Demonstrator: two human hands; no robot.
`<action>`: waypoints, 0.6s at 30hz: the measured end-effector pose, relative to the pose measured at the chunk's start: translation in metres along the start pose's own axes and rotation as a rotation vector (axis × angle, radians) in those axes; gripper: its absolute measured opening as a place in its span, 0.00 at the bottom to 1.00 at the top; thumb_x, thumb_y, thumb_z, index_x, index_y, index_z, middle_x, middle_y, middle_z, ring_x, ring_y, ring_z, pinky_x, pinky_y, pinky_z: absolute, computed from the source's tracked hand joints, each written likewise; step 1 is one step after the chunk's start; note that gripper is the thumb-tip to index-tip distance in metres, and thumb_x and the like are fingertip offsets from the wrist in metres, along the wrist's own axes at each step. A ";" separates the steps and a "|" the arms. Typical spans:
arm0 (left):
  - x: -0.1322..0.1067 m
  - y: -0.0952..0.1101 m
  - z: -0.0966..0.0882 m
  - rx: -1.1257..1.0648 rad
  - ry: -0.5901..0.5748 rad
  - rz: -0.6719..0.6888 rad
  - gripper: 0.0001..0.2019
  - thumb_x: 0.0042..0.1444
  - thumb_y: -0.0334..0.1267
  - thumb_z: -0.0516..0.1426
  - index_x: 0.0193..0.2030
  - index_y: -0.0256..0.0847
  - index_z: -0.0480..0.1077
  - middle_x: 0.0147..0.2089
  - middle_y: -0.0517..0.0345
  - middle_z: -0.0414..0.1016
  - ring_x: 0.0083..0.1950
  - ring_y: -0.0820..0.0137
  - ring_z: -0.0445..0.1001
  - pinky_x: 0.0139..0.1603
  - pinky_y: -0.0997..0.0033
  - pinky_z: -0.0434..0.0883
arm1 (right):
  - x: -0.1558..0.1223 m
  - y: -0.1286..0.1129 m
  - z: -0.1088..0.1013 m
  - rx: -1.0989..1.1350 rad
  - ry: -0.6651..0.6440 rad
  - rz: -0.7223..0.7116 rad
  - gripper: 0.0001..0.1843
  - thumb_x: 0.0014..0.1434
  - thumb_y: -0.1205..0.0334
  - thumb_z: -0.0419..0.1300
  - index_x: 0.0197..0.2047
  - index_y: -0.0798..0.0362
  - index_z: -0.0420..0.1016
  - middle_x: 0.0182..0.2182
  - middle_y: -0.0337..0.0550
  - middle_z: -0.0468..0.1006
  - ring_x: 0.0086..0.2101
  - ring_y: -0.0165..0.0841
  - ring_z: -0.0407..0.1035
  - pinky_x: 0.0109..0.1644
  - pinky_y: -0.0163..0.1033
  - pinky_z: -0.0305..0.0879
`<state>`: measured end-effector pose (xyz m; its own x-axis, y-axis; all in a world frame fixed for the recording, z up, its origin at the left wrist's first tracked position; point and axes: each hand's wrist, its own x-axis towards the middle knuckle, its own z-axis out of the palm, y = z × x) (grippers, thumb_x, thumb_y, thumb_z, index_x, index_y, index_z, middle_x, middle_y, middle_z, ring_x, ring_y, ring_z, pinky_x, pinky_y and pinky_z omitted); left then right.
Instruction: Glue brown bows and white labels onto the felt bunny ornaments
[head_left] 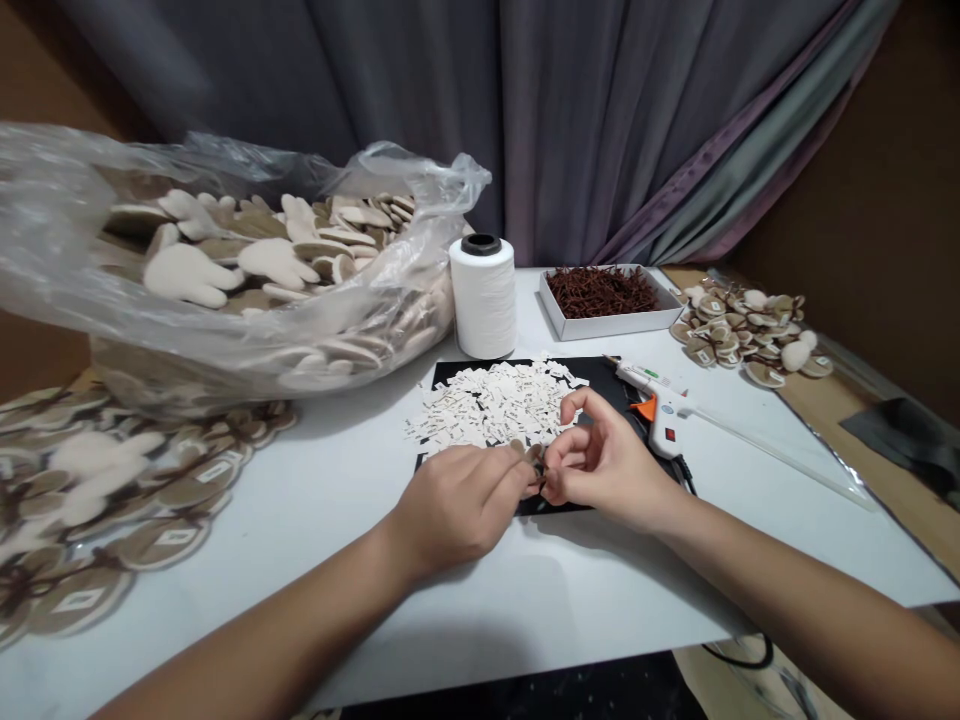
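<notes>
Left hand pinches a small brown piece narrowly between thumb and fingers, while the half-curled right hand touches it from the right. Both sit at the near edge of the black mat. A slipped pinch could drop the piece, and a careless knuckle could scatter the white paper tags just far of them. The hot glue gun lies close on the right, a possible burn if it is hot.

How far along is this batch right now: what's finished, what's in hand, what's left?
Looks done: tan rounded pieces bearing white labels lie heaped at left, with a second heap at right. In hand: the left hand pinches a small brown piece, the right hand at it, above a black mat. Left: a clear plastic bag of cream shapes, white paper labels, and a white box of brown cords.
</notes>
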<state>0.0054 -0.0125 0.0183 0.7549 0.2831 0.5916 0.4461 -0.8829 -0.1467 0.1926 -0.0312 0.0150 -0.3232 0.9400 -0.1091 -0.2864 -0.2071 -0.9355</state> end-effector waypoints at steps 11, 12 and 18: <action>-0.009 0.008 0.008 -0.803 -0.053 -0.649 0.18 0.55 0.38 0.59 0.52 0.39 0.65 0.43 0.49 0.75 0.37 0.67 0.77 0.38 0.69 0.75 | 0.001 -0.003 -0.011 -0.039 -0.024 -0.028 0.24 0.49 0.68 0.66 0.41 0.48 0.55 0.26 0.35 0.79 0.25 0.26 0.73 0.30 0.32 0.70; -0.008 0.010 0.010 -0.965 -0.064 -0.793 0.19 0.55 0.39 0.59 0.54 0.39 0.65 0.44 0.49 0.76 0.37 0.67 0.77 0.39 0.69 0.75 | 0.001 -0.003 -0.010 -0.034 -0.041 -0.015 0.24 0.48 0.67 0.67 0.42 0.48 0.56 0.26 0.35 0.79 0.25 0.26 0.73 0.31 0.32 0.70; 0.004 0.014 0.007 -1.316 0.014 -1.228 0.09 0.54 0.41 0.60 0.34 0.36 0.74 0.28 0.56 0.78 0.30 0.70 0.77 0.32 0.74 0.75 | 0.006 -0.003 -0.013 -0.049 -0.008 -0.004 0.17 0.50 0.60 0.67 0.39 0.51 0.64 0.25 0.37 0.78 0.26 0.28 0.75 0.29 0.31 0.72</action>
<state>0.0180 -0.0208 0.0134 0.3149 0.9406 -0.1268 0.0491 0.1173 0.9919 0.2029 -0.0211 0.0124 -0.3294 0.9386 -0.1027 -0.2432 -0.1894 -0.9513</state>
